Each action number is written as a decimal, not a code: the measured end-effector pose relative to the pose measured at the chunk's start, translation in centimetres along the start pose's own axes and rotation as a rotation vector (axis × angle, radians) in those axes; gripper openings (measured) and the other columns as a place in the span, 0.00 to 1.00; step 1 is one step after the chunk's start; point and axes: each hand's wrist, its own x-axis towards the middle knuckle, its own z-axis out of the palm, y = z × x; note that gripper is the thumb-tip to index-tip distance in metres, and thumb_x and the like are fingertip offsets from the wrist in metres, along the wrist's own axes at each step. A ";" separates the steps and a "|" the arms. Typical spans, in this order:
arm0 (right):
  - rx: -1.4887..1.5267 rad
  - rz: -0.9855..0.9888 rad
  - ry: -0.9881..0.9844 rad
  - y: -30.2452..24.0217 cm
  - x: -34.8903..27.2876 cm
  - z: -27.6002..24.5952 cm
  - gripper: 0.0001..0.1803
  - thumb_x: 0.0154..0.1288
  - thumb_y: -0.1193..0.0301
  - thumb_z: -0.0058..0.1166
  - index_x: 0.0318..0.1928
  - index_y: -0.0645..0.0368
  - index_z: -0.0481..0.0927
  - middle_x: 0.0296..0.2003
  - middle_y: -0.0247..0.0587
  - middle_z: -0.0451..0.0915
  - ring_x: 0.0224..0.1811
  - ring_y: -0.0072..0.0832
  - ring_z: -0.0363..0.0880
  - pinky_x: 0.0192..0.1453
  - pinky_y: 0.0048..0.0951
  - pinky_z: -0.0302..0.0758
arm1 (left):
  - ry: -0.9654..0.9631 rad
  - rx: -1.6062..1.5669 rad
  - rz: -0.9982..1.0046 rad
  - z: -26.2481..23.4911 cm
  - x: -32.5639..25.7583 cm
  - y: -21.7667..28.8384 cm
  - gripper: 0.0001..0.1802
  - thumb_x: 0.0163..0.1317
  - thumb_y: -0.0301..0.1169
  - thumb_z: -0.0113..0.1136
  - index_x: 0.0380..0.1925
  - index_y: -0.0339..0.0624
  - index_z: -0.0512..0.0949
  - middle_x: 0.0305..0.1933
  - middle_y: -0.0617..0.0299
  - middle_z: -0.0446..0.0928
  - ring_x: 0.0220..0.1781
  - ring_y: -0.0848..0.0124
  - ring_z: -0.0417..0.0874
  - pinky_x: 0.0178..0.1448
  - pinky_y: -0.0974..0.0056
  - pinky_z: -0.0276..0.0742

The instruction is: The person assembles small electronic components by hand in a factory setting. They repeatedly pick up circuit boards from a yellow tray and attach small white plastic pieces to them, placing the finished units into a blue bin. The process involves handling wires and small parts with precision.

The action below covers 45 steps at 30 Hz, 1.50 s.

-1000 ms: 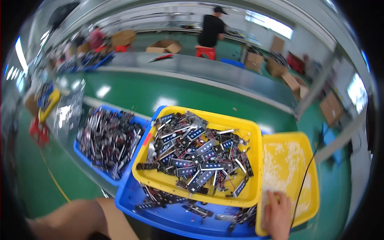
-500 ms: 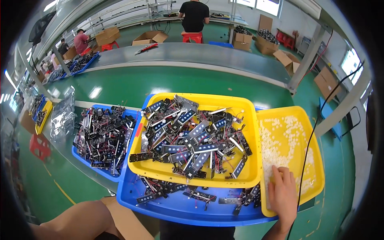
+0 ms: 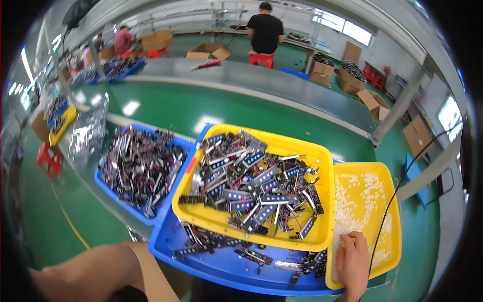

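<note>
My right hand (image 3: 353, 261) rests fingers-down on small white pieces (image 3: 359, 194) at the near end of a narrow yellow tray (image 3: 396, 216). Whether the fingers hold any piece is hidden. To its left a larger yellow tray (image 3: 282, 146) is heaped with dark circuit strips (image 3: 256, 194) with wires. That tray sits on a blue tray (image 3: 226, 269) with more strips along its near edge. Only my left forearm (image 3: 100, 269) shows, at the lower left; its hand is out of the picture.
A second blue tray (image 3: 103, 178) full of strips stands to the left. A black cable (image 3: 397, 194) hangs over the narrow tray. Beyond lies a green conveyor belt (image 3: 201, 108). Other people (image 3: 265, 30) work among cardboard boxes (image 3: 209, 50) at the far benches.
The view has tilted and moved closer to the trays. My right hand has stayed at the near end of the narrow yellow tray, on the white pieces.
</note>
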 end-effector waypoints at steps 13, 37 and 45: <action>0.000 -0.040 0.053 -1.0 -0.7 -1.1 0.11 0.60 0.76 0.58 0.44 0.63 0.79 0.40 0.53 0.78 0.46 0.51 0.77 0.54 0.39 0.74 | -0.011 -0.013 0.036 0.9 1.5 -0.5 0.22 0.64 0.39 0.57 0.50 0.31 0.76 0.41 0.52 0.75 0.38 0.63 0.75 0.39 0.61 0.69; 0.143 0.139 0.180 1.7 -3.2 0.9 0.09 0.56 0.85 0.56 0.36 0.65 0.73 0.30 0.44 0.69 0.28 0.34 0.68 0.33 0.31 0.67 | 0.029 0.068 0.011 1.0 1.8 -2.0 0.24 0.66 0.41 0.55 0.51 0.30 0.76 0.41 0.51 0.74 0.38 0.61 0.73 0.38 0.60 0.67; 0.308 -0.074 0.399 -1.6 -4.4 -0.8 0.05 0.62 0.84 0.52 0.40 0.69 0.76 0.32 0.43 0.76 0.33 0.28 0.71 0.39 0.26 0.70 | 0.028 0.159 0.025 1.5 0.3 -3.7 0.24 0.66 0.42 0.54 0.51 0.30 0.76 0.41 0.50 0.74 0.38 0.61 0.73 0.38 0.59 0.67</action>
